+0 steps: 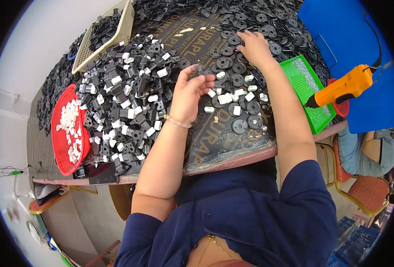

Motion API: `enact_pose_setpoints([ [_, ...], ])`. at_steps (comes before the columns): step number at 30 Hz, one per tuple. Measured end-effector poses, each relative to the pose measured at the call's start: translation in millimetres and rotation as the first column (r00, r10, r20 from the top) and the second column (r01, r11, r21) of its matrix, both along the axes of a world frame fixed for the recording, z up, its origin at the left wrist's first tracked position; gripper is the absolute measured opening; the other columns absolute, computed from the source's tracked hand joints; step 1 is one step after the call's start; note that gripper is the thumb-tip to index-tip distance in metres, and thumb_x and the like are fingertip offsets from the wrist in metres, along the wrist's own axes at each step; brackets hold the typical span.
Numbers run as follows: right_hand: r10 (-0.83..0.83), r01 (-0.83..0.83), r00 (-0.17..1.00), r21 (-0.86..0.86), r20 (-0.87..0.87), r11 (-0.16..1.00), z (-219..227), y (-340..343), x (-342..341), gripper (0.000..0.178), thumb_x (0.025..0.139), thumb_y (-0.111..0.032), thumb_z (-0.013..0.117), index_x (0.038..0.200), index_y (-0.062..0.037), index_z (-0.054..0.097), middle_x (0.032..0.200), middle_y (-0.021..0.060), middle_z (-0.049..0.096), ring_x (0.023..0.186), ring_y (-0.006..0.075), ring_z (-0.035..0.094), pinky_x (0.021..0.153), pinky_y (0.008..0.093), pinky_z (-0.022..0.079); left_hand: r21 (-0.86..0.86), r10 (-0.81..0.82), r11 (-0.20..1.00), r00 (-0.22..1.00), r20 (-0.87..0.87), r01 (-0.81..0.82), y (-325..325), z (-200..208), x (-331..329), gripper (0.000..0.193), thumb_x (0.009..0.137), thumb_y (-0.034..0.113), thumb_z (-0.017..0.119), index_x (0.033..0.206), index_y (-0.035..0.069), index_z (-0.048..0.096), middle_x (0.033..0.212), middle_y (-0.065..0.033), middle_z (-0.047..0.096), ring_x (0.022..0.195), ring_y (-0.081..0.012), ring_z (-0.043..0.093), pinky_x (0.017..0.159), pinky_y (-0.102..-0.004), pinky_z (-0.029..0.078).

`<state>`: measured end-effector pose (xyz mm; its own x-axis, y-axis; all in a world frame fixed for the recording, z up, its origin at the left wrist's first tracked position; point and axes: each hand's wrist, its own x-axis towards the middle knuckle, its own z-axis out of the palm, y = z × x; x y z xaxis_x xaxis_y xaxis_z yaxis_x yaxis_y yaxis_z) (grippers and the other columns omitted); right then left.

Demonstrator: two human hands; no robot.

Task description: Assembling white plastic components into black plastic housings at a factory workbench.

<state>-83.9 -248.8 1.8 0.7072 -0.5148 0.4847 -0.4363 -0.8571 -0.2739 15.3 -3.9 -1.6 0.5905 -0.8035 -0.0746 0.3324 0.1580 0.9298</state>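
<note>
My right hand (255, 46) reaches into the spread of black plastic discs at the far side, its thumb and forefinger closed on the edge of one black disc (233, 40). Nearer the middle of the table, my left hand (190, 89) has its fingers curled, with a small dark piece at the fingertips that is too blurred to name. Several white plastic caps (225, 99) lie among discs just right of that hand. To its left is a big heap of black plastic parts (137, 89), many with white caps on or among them.
A red basket (58, 153) of white pieces stands at the left, a beige basket (126, 26) of black parts behind it. At the right are a green tray (313, 125) with small metal pieces, an orange power screwdriver (346, 86) and a blue bin (361, 107). Another person sits beyond.
</note>
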Motion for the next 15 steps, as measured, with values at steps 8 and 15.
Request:
enact_pose_setpoints([
  [8, -0.045, 0.052, 0.971, 0.021, -0.237, 0.998, 12.5, -9.7, -6.5, 0.023, 0.078, -0.016, 0.072, 0.101, -0.0112, 0.073, 0.105, 0.0057, 0.071, 0.114, 0.0291, 0.057, 0.095, 0.044, 0.046, -0.219, -0.144, 0.972, 0.951, -0.273, 0.084, 6.9, 10.0, 0.2, 0.031, 0.098, 0.015, 0.042, 0.128, 0.008, 0.04, 0.109, -0.0216, 0.066, 0.094, -0.0279, 0.067, 0.082, -0.0361, 0.051],
  [15, 0.023, -0.047, 0.993, -0.215, -0.112, 0.975, -15.5, -12.5, -8.6, 0.023, 0.083, -0.008, 0.062, 0.104, -0.01, 0.07, 0.113, 0.0145, 0.066, 0.1, 0.0345, 0.065, 0.089, 0.0446, 0.053, -0.243, 0.104, 0.96, 0.983, -0.149, -0.138, 2.0, 12.4, -5.9, 0.034, 0.096, 0.008, 0.051, 0.129, 0.009, 0.041, 0.119, -0.0175, 0.062, 0.101, -0.0274, 0.066, 0.086, -0.0364, 0.051],
])
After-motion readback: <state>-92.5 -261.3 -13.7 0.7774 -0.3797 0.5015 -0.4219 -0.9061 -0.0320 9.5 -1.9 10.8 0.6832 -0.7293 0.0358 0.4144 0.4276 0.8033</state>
